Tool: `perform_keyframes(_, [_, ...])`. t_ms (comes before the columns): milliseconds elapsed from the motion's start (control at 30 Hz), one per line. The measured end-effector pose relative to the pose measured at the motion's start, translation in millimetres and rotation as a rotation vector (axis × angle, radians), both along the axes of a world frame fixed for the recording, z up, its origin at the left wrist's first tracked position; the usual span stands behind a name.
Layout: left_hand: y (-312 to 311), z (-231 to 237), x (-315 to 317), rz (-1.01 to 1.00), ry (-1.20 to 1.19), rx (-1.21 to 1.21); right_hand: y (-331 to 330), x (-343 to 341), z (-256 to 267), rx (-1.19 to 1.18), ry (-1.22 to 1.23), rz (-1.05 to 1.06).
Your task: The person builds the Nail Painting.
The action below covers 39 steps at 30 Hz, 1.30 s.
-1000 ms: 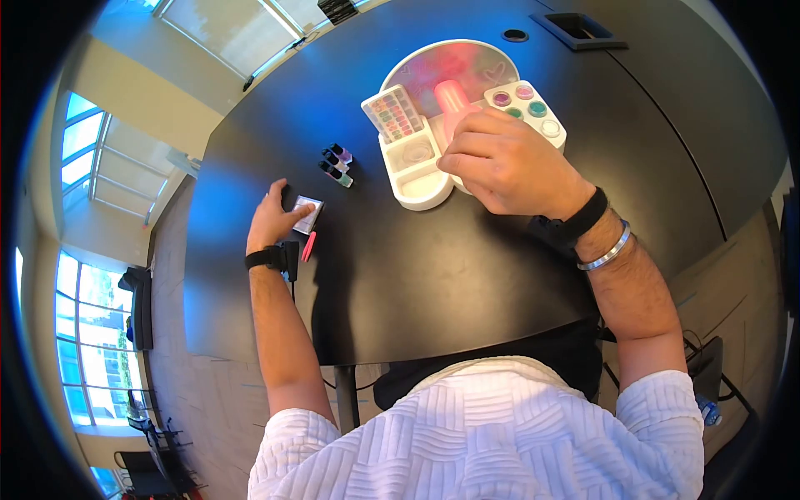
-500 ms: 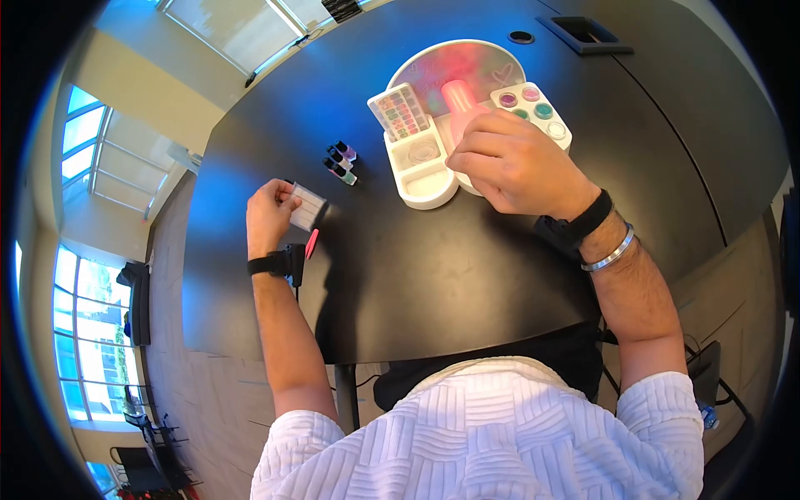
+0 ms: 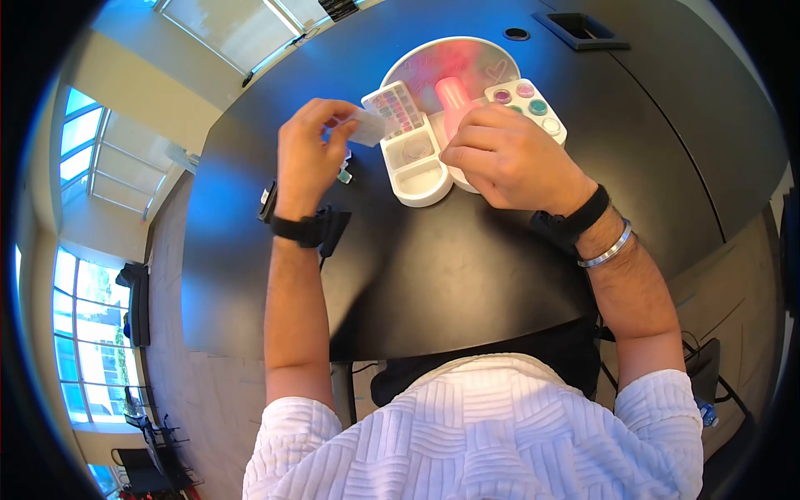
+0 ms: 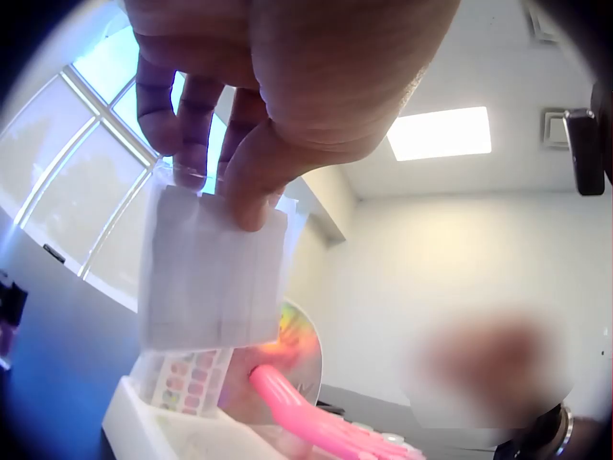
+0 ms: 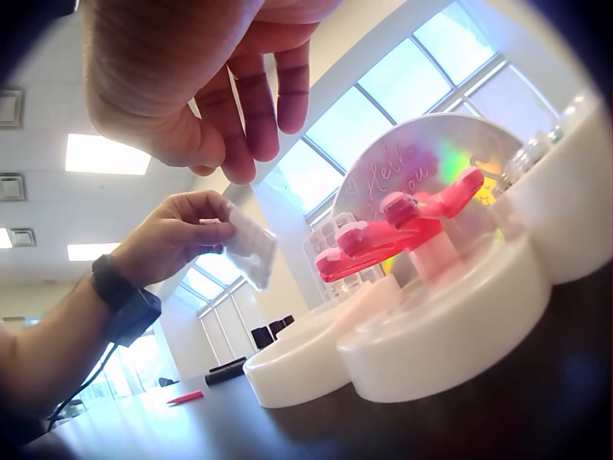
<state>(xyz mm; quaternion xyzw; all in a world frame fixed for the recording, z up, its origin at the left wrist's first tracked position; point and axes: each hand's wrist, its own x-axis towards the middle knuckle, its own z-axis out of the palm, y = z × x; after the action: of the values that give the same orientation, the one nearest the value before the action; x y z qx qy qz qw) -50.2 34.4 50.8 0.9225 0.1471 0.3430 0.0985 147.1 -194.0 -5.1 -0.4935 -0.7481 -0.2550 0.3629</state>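
My left hand (image 3: pixel 310 158) pinches a flat clear-and-white case (image 3: pixel 365 128) between thumb and fingers, held up beside the sticker case (image 3: pixel 395 108) on the white organizer (image 3: pixel 417 195). In the left wrist view the pinched case (image 4: pixel 213 278) hangs below the thumb and fingers. My right hand (image 3: pixel 521 158) hovers over the organizer's front, fingers loosely bent and holding nothing, as the right wrist view shows. Near it stands a pink hand-shaped stand (image 5: pixel 412 230), its fingers spread. Behind is a round mirror (image 5: pixel 383 163) with writing.
Small jars (image 3: pixel 537 108) sit in the organizer's right section. Small bottles (image 3: pixel 346 173) stand partly hidden behind my left hand. A black item (image 3: pixel 267 202) lies left of the left wrist; a pink stick (image 5: pixel 186 398) lies on the dark table (image 3: pixel 450 283).
My left hand has picked up the flat case from the table's left side and carried it up and right toward the organizer. The right hand has hardly moved.
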Motion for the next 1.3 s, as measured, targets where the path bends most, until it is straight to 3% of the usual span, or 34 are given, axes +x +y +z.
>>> perform_keyframes(200, [1, -23, 41, 0.000, 0.007, 0.143, 0, 2, -2, -0.032, 0.003, -0.015])
perform_keyframes(400, [2, -32, 51, 0.098, 0.167, 0.239, 1, 1, -1, -0.025, 0.007, -0.008])
perform_keyframes(467, [4, -38, 53, 0.028, 0.064, 0.286, 0, 1, 0, -0.027, 0.005, -0.007])
perform_keyframes(667, [1, -40, 45, 0.013, 0.045, 0.257, 0, 1, 0, -0.030, 0.011, -0.005])
perform_keyframes(800, [4, -26, 19, 0.060, 0.104, 0.188, 3, 2, -3, 0.003, 0.018, 0.003])
perform_keyframes(867, [9, -21, -2, 0.072, 0.082, -0.089, 4, 1, -4, 0.039, 0.028, 0.015])
perform_keyframes(1067, [46, -42, -86, 0.210, 0.165, -0.107, 5, 0, -5, 0.045, 0.024, 0.022])
perform_keyframes(1300, [45, -53, -143, 0.366, 0.382, -0.208, 8, -2, -9, 0.001, 0.027, 0.025])
